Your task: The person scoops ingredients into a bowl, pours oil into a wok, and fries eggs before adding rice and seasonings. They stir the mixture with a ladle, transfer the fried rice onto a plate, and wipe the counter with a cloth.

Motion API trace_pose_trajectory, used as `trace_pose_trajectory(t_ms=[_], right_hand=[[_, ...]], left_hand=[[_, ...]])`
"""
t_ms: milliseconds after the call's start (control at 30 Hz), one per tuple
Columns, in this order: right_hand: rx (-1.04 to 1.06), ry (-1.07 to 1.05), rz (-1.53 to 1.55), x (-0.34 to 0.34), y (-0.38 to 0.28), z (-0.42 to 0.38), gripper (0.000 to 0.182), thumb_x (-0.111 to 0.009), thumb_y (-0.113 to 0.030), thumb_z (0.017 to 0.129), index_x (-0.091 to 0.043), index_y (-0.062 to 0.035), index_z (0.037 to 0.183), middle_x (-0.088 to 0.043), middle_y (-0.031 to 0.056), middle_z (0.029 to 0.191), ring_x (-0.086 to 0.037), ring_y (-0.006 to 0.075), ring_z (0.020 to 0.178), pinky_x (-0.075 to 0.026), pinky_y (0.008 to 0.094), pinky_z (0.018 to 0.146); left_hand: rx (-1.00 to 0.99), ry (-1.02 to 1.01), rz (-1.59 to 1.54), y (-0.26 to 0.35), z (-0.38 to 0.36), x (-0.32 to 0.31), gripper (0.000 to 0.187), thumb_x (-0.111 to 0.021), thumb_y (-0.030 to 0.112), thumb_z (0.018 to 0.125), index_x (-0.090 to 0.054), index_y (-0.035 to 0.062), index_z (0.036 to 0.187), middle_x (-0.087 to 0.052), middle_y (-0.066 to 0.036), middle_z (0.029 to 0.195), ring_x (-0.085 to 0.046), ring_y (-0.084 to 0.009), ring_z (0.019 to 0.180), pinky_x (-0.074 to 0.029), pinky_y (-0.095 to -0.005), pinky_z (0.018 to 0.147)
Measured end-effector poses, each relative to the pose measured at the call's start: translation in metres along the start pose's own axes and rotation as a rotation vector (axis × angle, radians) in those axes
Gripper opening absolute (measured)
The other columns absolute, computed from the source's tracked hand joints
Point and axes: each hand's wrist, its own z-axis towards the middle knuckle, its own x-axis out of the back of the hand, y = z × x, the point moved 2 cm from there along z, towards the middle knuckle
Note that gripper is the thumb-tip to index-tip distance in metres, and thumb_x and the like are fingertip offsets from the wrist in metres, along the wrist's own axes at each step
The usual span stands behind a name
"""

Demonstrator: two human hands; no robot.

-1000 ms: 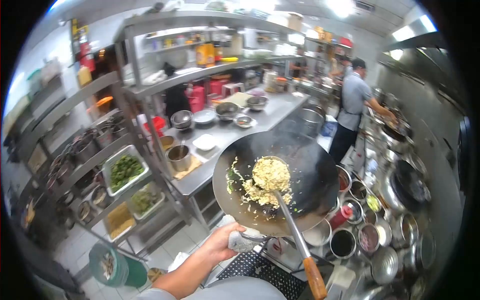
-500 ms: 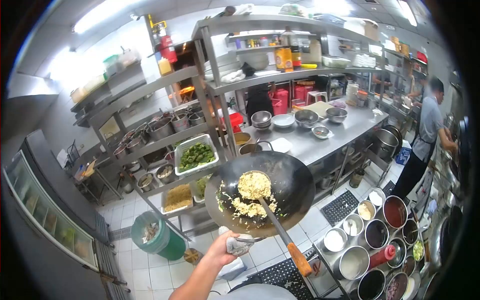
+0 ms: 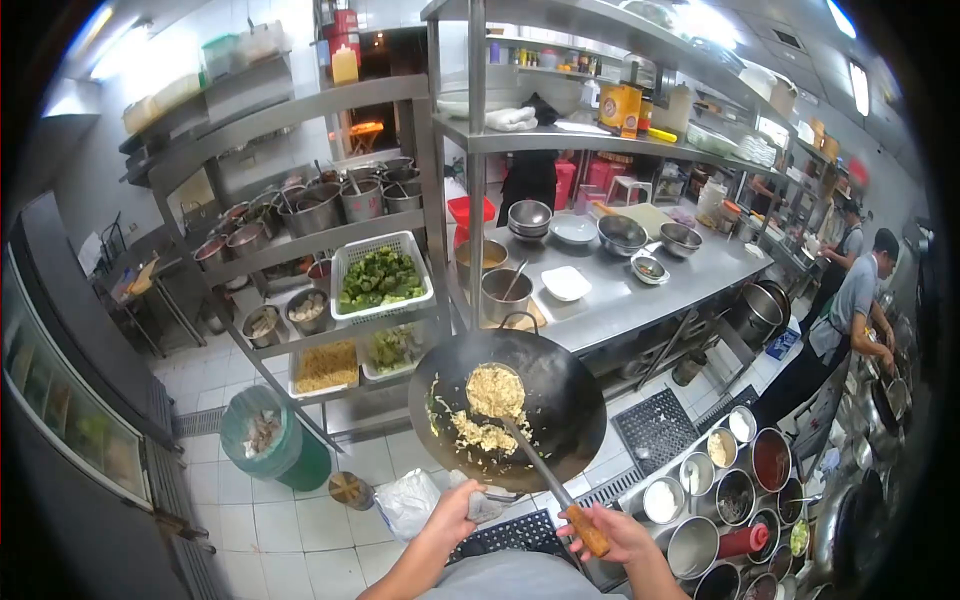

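Note:
My left hand (image 3: 452, 517) is closed on the near handle of a dark wok (image 3: 570, 400), with a grey cloth (image 3: 489, 503) between hand and metal. Inside the wok lies fried rice (image 3: 482, 434) with bits of green. A ladle (image 3: 535, 458) heaped with the rice rests in the wok. Its wooden handle (image 3: 587, 531) points back toward me, and my right hand (image 3: 618, 538) has its fingers around it. The wok hangs above the floor, its far edge near the steel counter.
Ahead stands a steel counter (image 3: 640, 290) with bowls and a white plate (image 3: 566, 283). Left are shelves with a broccoli basket (image 3: 336, 306) and a green bin (image 3: 302, 462). Sauce pots and a red bottle (image 3: 745, 541) sit at right. Two people stand at the stoves far right.
My right hand has come into view and now holds the ladle's handle. The camera view has shifted, and the wok appears slightly lower and further left.

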Motion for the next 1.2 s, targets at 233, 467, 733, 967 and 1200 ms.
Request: trace_pose_trajectory(t_ms=[233,467,733,967,1200], right_hand=[[0.012,0.109,0.042,-0.044,-0.056,0.011,0.058,-0.041,-0.047,0.104,-0.047,-0.0006,0.139,-0.064,0.0132,0.114,-0.066,0.0225,0.085,-0.057,0.0391,0.069],[-0.053,0.256,0.311,-0.029,-0.121,0.038,0.046,-0.046,-0.04,0.104,-0.054,-0.0054,0.133,-0.067,0.0055,0.109,-0.063,0.0132,0.071,-0.055,0.0278,0.057],[-0.127,0.424,-0.311,-0.027,-0.187,0.043,0.018,-0.052,-0.014,0.099,-0.052,-0.0101,0.116,-0.048,-0.0015,0.072,-0.042,0.0064,0.051,-0.035,0.0248,0.04],[0.013,0.535,-1.052,-0.042,-0.17,0.013,0.023,-0.052,-0.016,0.099,-0.049,-0.0061,0.12,-0.046,-0.0015,0.063,-0.043,0.0101,0.043,-0.038,0.0287,0.04],[-0.109,0.513,-0.186,-0.067,-0.162,0.012,0.024,-0.052,-0.016,0.1,-0.051,-0.0056,0.121,-0.042,-0.0033,0.065,-0.04,0.0073,0.044,-0.033,0.025,0.037]], left_hand=[[0.061,0.047,-0.036,-0.009,0.013,-0.021,0.029,-0.058,0.008,0.086,-0.058,-0.0043,0.112,-0.066,-0.019,0.111,-0.067,-0.0342,0.103,-0.055,-0.0487,0.093],[-0.015,0.169,-0.048,-0.04,0.011,-0.049,0.033,-0.055,0.008,0.087,-0.058,-0.0035,0.117,-0.066,-0.016,0.111,-0.067,-0.0307,0.101,-0.055,-0.0454,0.09],[0.014,0.198,-0.147,-0.052,0.013,-0.062,0.041,-0.059,0.015,0.083,-0.057,-0.0033,0.12,-0.065,-0.019,0.114,-0.065,-0.0354,0.106,-0.053,-0.0491,0.092],[-0.026,0.1,-0.224,-0.038,0.008,-0.063,0.044,-0.057,0.014,0.086,-0.053,-0.0019,0.126,-0.061,-0.019,0.124,-0.063,-0.0343,0.112,-0.052,-0.0499,0.095],[0.055,0.111,-0.194,-0.033,0.008,-0.055,0.047,-0.06,0.018,0.082,-0.053,0.0007,0.125,-0.061,-0.019,0.119,-0.06,-0.0368,0.108,-0.051,-0.0515,0.087]])
